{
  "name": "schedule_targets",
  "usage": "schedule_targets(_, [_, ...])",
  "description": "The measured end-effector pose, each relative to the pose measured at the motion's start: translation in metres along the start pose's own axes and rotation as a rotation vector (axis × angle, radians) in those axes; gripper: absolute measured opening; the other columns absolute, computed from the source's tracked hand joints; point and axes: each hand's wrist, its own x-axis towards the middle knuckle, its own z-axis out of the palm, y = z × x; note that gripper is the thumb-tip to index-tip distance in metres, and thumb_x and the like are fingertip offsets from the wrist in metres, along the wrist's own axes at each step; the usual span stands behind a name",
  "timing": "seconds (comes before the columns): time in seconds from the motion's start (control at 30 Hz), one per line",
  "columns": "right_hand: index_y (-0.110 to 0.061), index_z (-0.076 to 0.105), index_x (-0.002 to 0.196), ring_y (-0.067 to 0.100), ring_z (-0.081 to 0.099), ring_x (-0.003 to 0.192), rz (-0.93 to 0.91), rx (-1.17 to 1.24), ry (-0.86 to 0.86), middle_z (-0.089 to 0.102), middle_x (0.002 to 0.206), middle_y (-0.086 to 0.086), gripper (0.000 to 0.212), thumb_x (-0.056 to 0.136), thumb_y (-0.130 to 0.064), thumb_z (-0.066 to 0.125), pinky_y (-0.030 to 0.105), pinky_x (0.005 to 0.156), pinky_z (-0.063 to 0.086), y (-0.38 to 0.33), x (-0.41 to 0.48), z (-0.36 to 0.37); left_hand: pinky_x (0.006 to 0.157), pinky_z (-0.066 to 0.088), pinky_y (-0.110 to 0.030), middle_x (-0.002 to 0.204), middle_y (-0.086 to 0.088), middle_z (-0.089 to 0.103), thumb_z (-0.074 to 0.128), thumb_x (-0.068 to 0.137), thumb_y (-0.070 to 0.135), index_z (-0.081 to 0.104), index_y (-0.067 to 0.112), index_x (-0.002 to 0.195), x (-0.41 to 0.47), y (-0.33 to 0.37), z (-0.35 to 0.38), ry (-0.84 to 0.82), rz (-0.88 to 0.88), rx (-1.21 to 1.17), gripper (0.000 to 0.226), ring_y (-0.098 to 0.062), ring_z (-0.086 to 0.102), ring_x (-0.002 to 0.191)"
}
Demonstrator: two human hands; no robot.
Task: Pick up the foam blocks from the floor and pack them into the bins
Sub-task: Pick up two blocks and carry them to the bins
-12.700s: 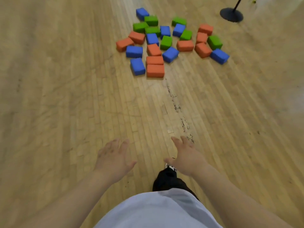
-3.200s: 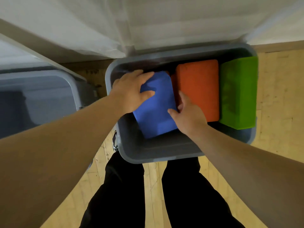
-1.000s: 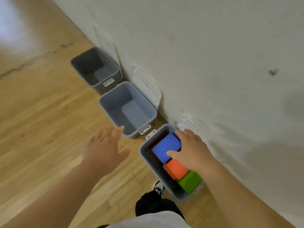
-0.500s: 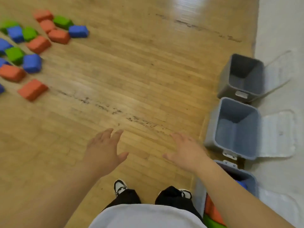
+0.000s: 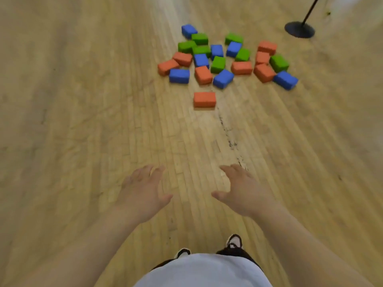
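Twenty-three foam blocks (image 5: 217, 64) lie on the wooden floor (image 5: 83, 121), well ahead of the person: eight orange, eight blue, seven green. One orange block (image 5: 204, 99) sits apart, nearest the person, just short of the cluster. Both hands hover empty above the floor, fingers spread: left hand (image 5: 143, 194), right hand (image 5: 243, 192). One black stand base (image 5: 299, 29) rests at far right.
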Motion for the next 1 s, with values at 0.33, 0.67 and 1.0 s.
schedule_targets(0.33, [-0.034, 0.018, 0.161, 0.025, 0.019, 0.155, -0.144, -0.032, -0.045, 0.014, 0.17, -0.001, 0.088, 0.09, -0.062, 0.063, 0.047, 0.121, 0.029, 0.05, 0.153, -0.102, 0.124, 0.019, -0.047, 0.169, -0.002, 0.01, 0.041, 0.094, 0.073, 0.005, 0.033, 0.161, 0.127, 0.065, -0.049, 0.024, -0.168, -0.095, 0.086, -0.025, 0.011, 0.155])
schedule_targets(0.67, [-0.032, 0.021, 0.161, 0.026, 0.028, 0.151, -0.241, -0.103, -0.053, 0.021, 0.168, -0.001, 0.091, 0.087, -0.062, 0.066, 0.048, 0.12, 0.035, 0.082, 0.281, -0.227, 0.123, 0.023, -0.047, 0.168, 0.0, 0.014, 0.044, 0.093, 0.072, 0.008, 0.034, 0.161, 0.248, 0.118, -0.124, 0.105, -0.196, -0.177, 0.085, -0.022, 0.014, 0.154])
schedule_targets(1.0, [-0.032, 0.02, 0.161, 0.024, 0.029, 0.151, -0.204, -0.093, -0.071, 0.023, 0.167, -0.003, 0.089, 0.089, -0.06, 0.066, 0.048, 0.119, 0.035, 0.024, 0.436, -0.272, 0.124, 0.023, -0.047, 0.168, 0.0, 0.016, 0.046, 0.094, 0.07, 0.006, 0.034, 0.161, 0.4, 0.045, -0.176, 0.092, -0.21, -0.207, 0.087, -0.022, 0.015, 0.154])
